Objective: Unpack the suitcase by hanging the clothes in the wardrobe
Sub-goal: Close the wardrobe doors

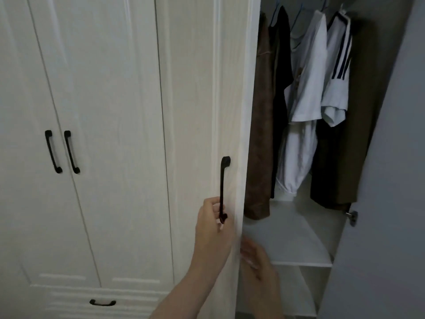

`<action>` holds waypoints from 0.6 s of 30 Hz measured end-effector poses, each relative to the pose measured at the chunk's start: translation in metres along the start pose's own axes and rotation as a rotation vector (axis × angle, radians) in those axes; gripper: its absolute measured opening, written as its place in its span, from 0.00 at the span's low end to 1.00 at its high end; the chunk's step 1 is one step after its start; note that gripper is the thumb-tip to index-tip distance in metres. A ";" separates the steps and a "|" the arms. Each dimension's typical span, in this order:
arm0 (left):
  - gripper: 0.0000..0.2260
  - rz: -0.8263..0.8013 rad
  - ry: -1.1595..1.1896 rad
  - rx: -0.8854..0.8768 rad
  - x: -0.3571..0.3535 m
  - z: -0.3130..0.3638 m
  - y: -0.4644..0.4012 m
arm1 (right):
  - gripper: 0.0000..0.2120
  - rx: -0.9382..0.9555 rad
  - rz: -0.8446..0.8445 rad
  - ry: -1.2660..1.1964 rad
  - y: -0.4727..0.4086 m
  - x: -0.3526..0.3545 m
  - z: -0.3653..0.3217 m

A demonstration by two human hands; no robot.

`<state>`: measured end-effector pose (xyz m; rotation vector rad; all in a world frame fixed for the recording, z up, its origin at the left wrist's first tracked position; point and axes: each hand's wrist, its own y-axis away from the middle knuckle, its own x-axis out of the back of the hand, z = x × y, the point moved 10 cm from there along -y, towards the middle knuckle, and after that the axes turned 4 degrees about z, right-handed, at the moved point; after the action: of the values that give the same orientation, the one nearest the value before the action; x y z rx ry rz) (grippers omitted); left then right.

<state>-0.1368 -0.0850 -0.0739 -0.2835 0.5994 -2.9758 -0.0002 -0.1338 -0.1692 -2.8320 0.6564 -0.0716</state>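
Note:
The white wardrobe (119, 111) fills the view. Its right compartment stands open. Inside hang a brown garment (261, 134), a black one (279, 65), a white T-shirt (305, 88), a white shirt with navy stripes (337, 72) and a dark olive coat (358, 125). My left hand (212, 224) holds the lower end of the black handle (222, 180) on the door (202, 100) beside the opening, fingers curled round it. My right hand (257, 259), blurred, is at that door's edge with its fingers extended. No suitcase is in view.
A white shelf (299, 249) lies under the hanging clothes, with a lower space beneath it. The opened right door (391, 203) with a metal hinge (350, 217) stands at the right. Two shut doors with black handles (62, 151) and a drawer handle (102, 302) are at the left.

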 end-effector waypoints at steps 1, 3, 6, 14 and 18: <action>0.17 -0.054 -0.023 -0.038 -0.021 0.001 -0.004 | 0.17 0.016 0.024 0.018 -0.007 0.015 -0.002; 0.27 -0.142 -0.124 -0.097 -0.037 -0.005 -0.015 | 0.13 0.034 0.009 0.071 -0.016 0.025 0.004; 0.33 -0.315 -0.257 -0.108 -0.107 -0.002 -0.039 | 0.15 0.041 0.148 0.067 -0.038 0.077 0.001; 0.37 -0.320 -0.731 -0.130 -0.188 0.003 -0.107 | 0.22 -0.005 0.373 0.053 -0.076 0.159 -0.003; 0.39 -0.328 -0.775 -0.109 -0.206 -0.007 -0.132 | 0.23 0.053 0.397 0.107 -0.088 0.174 -0.017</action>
<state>0.0561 0.0652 -0.0623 -1.5678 0.6404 -2.7491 0.1925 -0.1373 -0.1325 -2.6055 1.2049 -0.1690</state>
